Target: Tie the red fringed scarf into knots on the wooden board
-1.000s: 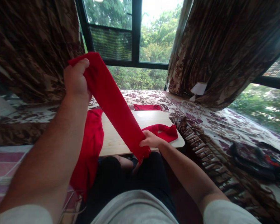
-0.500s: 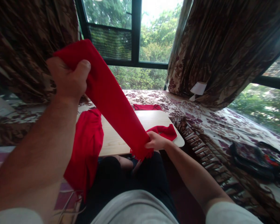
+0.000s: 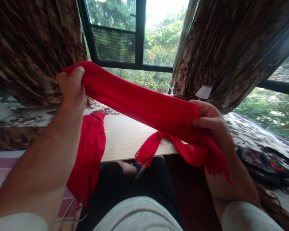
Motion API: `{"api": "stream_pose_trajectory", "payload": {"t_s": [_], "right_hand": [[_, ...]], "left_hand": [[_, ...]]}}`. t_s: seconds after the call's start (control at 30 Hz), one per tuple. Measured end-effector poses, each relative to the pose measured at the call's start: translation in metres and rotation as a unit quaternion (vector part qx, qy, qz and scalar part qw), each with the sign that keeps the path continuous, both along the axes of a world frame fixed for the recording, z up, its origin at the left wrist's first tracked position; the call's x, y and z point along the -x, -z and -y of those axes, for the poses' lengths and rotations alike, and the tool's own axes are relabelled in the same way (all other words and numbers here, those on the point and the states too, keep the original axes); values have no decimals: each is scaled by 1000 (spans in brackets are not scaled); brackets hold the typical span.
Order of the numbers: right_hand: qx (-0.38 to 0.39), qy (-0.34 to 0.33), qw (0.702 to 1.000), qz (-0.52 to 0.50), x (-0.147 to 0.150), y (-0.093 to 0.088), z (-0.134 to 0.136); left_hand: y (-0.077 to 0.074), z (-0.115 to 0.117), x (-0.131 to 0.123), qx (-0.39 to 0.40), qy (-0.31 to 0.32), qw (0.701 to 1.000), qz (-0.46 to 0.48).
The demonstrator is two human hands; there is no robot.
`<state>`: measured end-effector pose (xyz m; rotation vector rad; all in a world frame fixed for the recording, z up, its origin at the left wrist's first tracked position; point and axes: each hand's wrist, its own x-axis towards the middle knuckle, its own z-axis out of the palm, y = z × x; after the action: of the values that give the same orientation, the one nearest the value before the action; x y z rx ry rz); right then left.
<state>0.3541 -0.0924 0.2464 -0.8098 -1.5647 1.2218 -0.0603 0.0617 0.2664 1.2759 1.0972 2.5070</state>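
The person's left hand [image 3: 71, 84] and right hand [image 3: 210, 120] pinched a soft, fringed red knit scarf [image 3: 144, 109] stretched above the pale wooden table [image 3: 125, 136]; light and limp, it likely handled best gripped near its ends.

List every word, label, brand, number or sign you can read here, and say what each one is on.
No text can be read.
The red scarf, held by the left hand and the right hand, shows no label.
The white tag on the curtain looks blank.
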Motion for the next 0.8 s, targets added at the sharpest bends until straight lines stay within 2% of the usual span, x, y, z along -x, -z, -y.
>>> {"api": "stream_pose_trajectory", "payload": {"t_s": [0.1, 0.2, 0.27, 0.33, 0.4, 0.47, 0.67, 0.73, 0.8], "right_hand": [[-3, -2, 1000, 21, 7, -7, -7], [12, -17, 1000, 19, 9, -4, -26], [41, -29, 998, 26, 7, 2, -41], [79, -49, 995, 46, 3, 11, -53], [117, -77, 988, 65, -1, 25, -61], [151, -103, 980, 74, -2, 45, -67], [217, -126, 966, 56, 9, 114, -76], [225, -157, 958, 78, 13, 127, -81], [233, -196, 945, 123, 16, 135, -88]], "left_hand": [[9, -8, 1, -6, 62, 994, 95], [28, -9, 8, 56, 115, 983, 128], [44, -6, 14, 101, 90, 986, 94], [58, 0, 21, 137, 34, 990, 6], [66, 6, 27, 171, -19, 982, -82], [68, 11, 31, 192, -46, 973, -121], [69, 7, 43, 232, -49, 949, -208], [75, 0, 46, 252, -57, 940, -224], [82, -7, 47, 260, -46, 943, -203]]}}
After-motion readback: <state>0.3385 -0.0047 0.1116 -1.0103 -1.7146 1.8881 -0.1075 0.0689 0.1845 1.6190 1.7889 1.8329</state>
